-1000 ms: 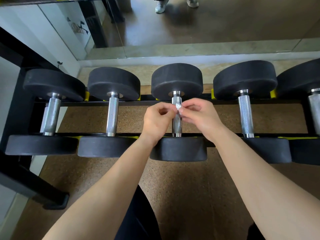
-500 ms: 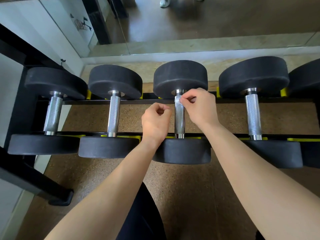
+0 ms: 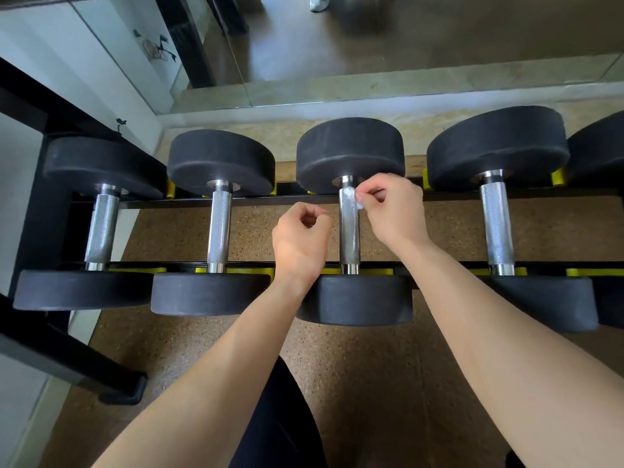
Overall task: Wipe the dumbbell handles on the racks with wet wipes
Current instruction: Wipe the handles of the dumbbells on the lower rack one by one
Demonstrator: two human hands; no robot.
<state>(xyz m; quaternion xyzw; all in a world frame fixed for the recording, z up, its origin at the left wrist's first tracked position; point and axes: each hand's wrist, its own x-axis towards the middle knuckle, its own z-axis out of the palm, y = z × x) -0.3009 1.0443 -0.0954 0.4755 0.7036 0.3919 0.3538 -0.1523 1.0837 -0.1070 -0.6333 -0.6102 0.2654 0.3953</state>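
At the twelve-o'clock end of the third dumbbell handle (image 3: 349, 234), just under the far weight head (image 3: 349, 153), the wet wipe (image 3: 355, 196) — a small white wad — is pressed to the knurled steel, pinched in the fingertips of the right hand (image 3: 393, 212). A second ago both hands met on the wipe a little lower down the bar. Since then the left hand (image 3: 300, 241) has let go and dropped to nine o'clock of the handle, fingers curled on nothing visible, near the bar but not touching it. So the hands are apart, and the wipe sits ready for a stroke — probably a pull toward six o'clock. Along the rack (image 3: 162, 205), the nine-o'clock neighbour (image 3: 219, 228) and the three-o'clock neighbour (image 3: 496, 224) lie untouched.
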